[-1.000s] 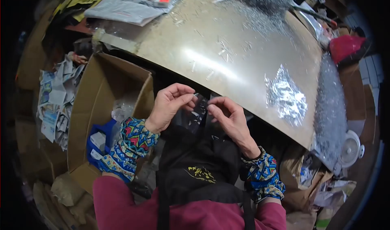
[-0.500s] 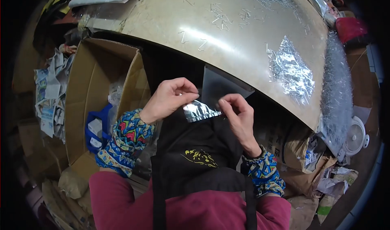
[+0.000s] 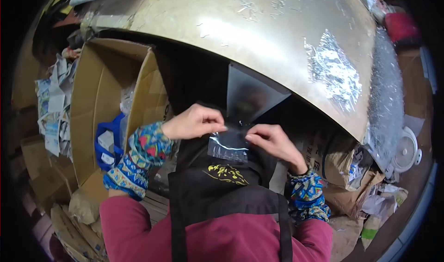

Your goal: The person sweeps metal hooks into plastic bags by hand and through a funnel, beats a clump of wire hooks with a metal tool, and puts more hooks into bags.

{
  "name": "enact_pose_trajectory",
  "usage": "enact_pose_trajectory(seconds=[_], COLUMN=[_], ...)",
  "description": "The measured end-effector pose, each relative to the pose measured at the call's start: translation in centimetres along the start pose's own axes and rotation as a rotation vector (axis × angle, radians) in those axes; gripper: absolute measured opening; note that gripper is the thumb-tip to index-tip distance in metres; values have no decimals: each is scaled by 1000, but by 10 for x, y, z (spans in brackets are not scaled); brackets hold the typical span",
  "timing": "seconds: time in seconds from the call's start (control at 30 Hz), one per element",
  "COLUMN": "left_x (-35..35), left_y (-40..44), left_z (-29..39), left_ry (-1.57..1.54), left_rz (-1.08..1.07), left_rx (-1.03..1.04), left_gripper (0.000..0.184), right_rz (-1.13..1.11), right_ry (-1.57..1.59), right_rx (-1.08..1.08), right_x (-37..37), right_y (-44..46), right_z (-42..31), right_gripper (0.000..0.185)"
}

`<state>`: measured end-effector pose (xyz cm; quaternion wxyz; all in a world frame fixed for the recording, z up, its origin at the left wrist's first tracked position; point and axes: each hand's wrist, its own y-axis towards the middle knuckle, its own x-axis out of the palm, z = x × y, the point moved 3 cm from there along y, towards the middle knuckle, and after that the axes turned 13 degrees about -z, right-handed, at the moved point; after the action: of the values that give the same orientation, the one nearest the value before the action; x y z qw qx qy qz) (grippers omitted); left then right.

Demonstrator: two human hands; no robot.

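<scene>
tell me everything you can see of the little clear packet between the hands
The clear packet is small, flat and see-through, apparently thin, glossy plastic film. A bright, curved streak of light crosses it, with small pale marks below. It hangs in front of the black apron, just above the yellow print. Its upper part seems pinched by the left hand and right hand. Blur hides any contents.
</scene>
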<state>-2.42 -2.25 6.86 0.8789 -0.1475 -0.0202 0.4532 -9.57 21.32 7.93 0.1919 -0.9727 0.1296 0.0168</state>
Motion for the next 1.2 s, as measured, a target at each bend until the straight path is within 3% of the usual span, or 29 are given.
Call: enact_pose_trajectory(seconds=[0.03, 0.07, 0.17, 0.2, 0.43, 0.5, 0.57, 0.6, 0.63, 0.77, 0.8, 0.9, 1.0, 1.13, 1.2], left_x=[11, 21, 31, 27, 38, 46, 45, 42, 39, 28, 28, 30, 28, 25, 27], left_y=[1, 2, 16, 19, 20, 25, 27, 29, 30, 32, 33, 35, 37, 41, 38], left_z=[-13, -20, -46, -47, -73, -81, -81, -72, -70, -59, -60, -64, -66, -65, -72], left_ry=[254, 376, 527, 465, -302, -560, -614, -747, -769, -833, -831, -842, -902, -964, -947], left_rz=[91, 65, 243, 297, 394, 435, 425, 432, 442, 432, 439, 454, 430, 347, 261], left_rx=[179, 47, 231, 273, -72, 77, 44, 45, 62, 68, 65, 64, 69, 57, 20], left_gripper=[10, 10, 10, 11, 15, 23, 28, 27, 26, 26, 26, 26, 26, 28, 30], right_rz=[30, 65, 172, 214, 243, 113, -61, -65, 49, 595, 588, 818, 815, 642, 775], right_ry=[-202, -287, -455, -457, -511, -437, -214, -57, 5, -971, -1061, -1234, -1159, -960, -1024], right_rx=[-93, -59, 9, 14, -20, -57, 34, 99, -3, -361, -222, -75, -164, -163, -174], right_x=[5, 10, 17, 14, 4, -11, -40, -56, -71, -170, -204, -265, -244, -203, -209], right_y=[-2, -3, -3, -1, -3, -6, -5, 0, 14, 121, 149, 191, 199, 173, 181], right_z=[17, 32, 50, 47, 35, 21, -30, -66, -77, -112, -112, -104, -93, -107, -102], right_gripper=[14, 14, 15, 15, 14, 18, 22, 21, 19, 24, 26, 25, 25, 36, 39])
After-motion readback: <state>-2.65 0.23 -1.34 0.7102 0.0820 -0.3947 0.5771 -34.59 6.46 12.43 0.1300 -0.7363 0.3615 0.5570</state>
